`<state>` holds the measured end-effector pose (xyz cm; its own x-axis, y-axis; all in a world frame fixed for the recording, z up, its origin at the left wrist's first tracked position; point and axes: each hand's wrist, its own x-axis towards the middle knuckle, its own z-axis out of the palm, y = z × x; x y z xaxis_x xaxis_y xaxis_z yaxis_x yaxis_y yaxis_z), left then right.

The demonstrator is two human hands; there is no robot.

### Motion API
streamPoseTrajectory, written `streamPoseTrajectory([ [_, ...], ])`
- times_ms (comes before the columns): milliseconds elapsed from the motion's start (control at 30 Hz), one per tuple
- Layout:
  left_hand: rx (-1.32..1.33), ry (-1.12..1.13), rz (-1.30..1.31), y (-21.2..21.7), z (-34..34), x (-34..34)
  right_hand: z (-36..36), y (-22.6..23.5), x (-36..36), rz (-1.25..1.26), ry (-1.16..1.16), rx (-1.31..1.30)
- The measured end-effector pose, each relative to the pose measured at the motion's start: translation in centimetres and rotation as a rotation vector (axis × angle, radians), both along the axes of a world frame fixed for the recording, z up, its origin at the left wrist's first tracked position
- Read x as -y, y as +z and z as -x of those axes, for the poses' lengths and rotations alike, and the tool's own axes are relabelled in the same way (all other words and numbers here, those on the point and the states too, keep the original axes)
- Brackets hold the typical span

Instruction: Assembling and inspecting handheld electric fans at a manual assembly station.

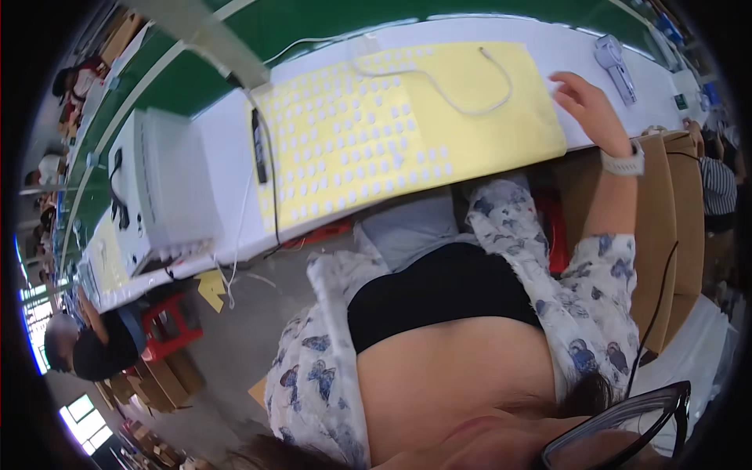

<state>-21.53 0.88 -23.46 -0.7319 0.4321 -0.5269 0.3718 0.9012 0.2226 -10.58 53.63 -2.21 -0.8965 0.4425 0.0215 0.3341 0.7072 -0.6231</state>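
My right hand (586, 107), with a pale band (623, 163) around its wrist, is at the right edge of a yellow sheet (501, 129) on the white table. Its fingers are bent a little and apart, and nothing shows between them. Many small white pieces lie in rows over the left and middle of the sheet. Across its upper part curves a white cable (439, 84). To the right of the hand lies a grey handheld device (616, 69) with a round head, perhaps a small fan. My left hand is out of view; only the patterned left sleeve (313, 352) shows.
A large pale box-shaped unit (168, 180) stands at the table's left. Beside the sheet are a black slim tool (259, 149) and a dark hanging cord (272, 180). An open cardboard box (666, 235) is by my right arm. A person (102, 341) sits far left near a red stool (168, 327).
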Motion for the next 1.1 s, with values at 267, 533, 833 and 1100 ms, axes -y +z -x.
streamPoseTrajectory([
  [267, -0.099, 0.439, -0.831, 4.6, 8.8, -12.5, 13.1, -5.0, -2.7, -0.241, 0.171, 0.160],
  [533, 0.017, 0.379, -0.728, 2.5, 17.5, -12.2, 11.4, -5.6, 0.4, -0.283, 0.136, 0.016],
  [833, 0.223, 0.321, -0.453, -2.1, 11.1, 0.9, 12.6, -7.2, -1.2, -0.431, 0.043, -0.153],
  [1100, 0.842, 0.250, -0.216, 2.6, 5.2, 3.5, 11.7, -9.4, -1.8, -0.395, 0.011, -0.102],
])
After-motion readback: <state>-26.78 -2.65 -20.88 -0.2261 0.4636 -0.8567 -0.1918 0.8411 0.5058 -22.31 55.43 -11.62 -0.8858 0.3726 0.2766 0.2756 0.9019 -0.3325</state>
